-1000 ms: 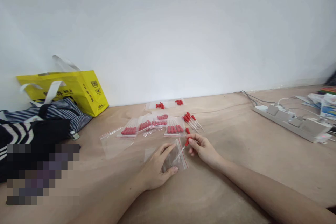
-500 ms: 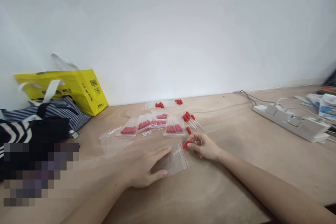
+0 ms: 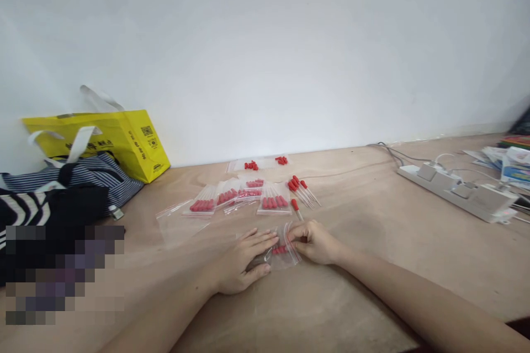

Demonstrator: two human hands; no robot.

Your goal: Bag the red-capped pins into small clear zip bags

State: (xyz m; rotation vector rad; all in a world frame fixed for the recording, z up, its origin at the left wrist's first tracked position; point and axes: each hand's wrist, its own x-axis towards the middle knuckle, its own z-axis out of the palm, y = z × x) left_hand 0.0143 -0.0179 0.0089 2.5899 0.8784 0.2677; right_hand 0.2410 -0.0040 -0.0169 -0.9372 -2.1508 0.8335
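A clear zip-lock bag (image 3: 285, 262) lies on the table between my hands, its red-lined mouth to the right. Inside it shows the red bulb of a dropper (image 3: 279, 250). My left hand (image 3: 250, 261) rests flat over the bag's closed end, fingers stretched out. At the mouth, my right hand (image 3: 312, 241) pinches the bag's edge between thumb and fingers. Just beyond that hand lies a loose dropper (image 3: 295, 207) with a red bulb and a thin clear tube. Several more red-bulbed droppers (image 3: 301, 188) lie in a loose group behind it.
Filled bags of droppers (image 3: 274, 201) lie behind my hands, with an unfilled bag (image 3: 178, 223) at their left. Another bag (image 3: 265, 164) with red bulbs is by the wall. A yellow bag (image 3: 111, 138) and clothing stand left; a power strip (image 3: 455, 190) with cables lies right.
The red dropper that my right hand held at the bag's mouth is now inside the bag. My left hand has shifted right over the bag, and my right hand now pinches its edge.
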